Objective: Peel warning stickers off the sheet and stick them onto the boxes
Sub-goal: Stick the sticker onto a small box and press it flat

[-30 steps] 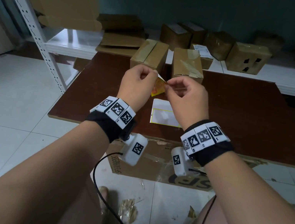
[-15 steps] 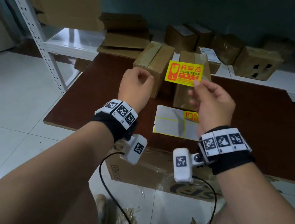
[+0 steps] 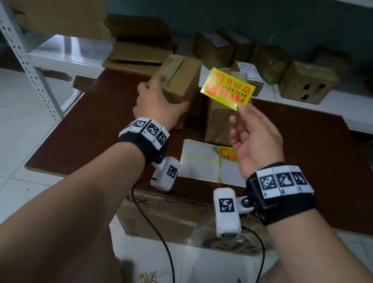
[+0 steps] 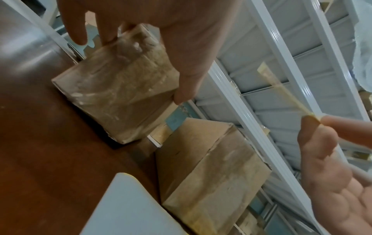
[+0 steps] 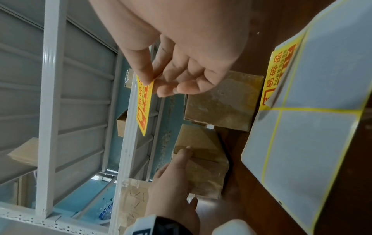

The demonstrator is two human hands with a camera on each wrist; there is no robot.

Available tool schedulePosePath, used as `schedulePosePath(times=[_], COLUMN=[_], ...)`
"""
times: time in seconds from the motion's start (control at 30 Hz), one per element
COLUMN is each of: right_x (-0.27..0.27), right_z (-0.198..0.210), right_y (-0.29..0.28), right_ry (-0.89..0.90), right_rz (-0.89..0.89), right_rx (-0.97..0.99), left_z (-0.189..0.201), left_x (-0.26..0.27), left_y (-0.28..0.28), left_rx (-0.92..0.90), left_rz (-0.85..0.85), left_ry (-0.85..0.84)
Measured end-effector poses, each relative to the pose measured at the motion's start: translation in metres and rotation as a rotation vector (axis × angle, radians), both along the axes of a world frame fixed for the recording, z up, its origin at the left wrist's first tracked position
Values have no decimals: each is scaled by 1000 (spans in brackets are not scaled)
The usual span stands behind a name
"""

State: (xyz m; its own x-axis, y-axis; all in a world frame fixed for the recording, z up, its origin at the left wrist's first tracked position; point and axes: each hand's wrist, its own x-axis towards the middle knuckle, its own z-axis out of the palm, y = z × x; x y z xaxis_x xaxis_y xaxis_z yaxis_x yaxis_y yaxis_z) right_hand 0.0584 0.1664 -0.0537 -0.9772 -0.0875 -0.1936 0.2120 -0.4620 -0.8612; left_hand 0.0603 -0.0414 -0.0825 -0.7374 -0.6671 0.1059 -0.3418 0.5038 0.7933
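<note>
At the left of the head view, the left hand (image 3: 159, 104) has left the sticker and gone to the left box (image 3: 178, 83), where it now grips the box's near top end, fingers over one side and thumb curled round the other. Half a second ago that hand was a loose fist in the air beside the sticker; a second ago both hands were pinching the sticker off its backing. So the peel looks finished, and the left hand seems to be steadying or turning a box to take the label.

Right of it, in the upper middle of the frame, the yellow sticker (image 3: 228, 89) hangs free in the air in front of the right box (image 3: 221, 120), touching neither box. Its printed face is toward the camera, and its long axis runs left to right, sloping down toward the right.

The right hand (image 3: 252, 140) pinches the sticker's lower right corner between thumb and forefinger, its other fingers loosely curled below.

In the lower middle, the sticker sheet (image 3: 201, 166) lies flat on the tabletop (image 3: 321, 183); most of its cells are bare, with one remaining sticker (image 3: 226, 152) showing at its far edge, partly behind the right hand.
</note>
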Motion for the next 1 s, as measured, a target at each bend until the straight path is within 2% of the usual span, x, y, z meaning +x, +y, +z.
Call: schedulePosePath(times=[0.1, 0.2, 0.37, 0.47, 0.57, 0.63, 0.73, 0.93, 1.0], right_x=[5, 8, 24, 38, 50, 57, 66, 68, 62], right_z=[6, 11, 20, 24, 28, 28, 30, 29, 26], right_y=[8, 16, 8, -1, -12, -16, -22, -25, -23], right_ry=[-2, 10, -64, -109, -156, -173, -177, -178, -164], right_rz=[17, 41, 73, 121, 182, 213, 243, 219, 210], right_rx=[-11, -56, -142, -163, -183, -219, -252, -203, -159], left_z=[8, 16, 34, 38, 35, 33, 33, 38, 36], left_x=[8, 30, 92, 132, 158, 168, 173, 160, 153], left_y=[3, 9, 7, 12, 22, 32, 42, 33, 32], left_rx=[17, 6, -37, -92, -142, -206, -232, -108, -36], left_rz=[27, -15, -61, -71, -103, -123, -151, -175, -198], left_ry=[27, 22, 27, -49, -198, -256, -233, -76, -71])
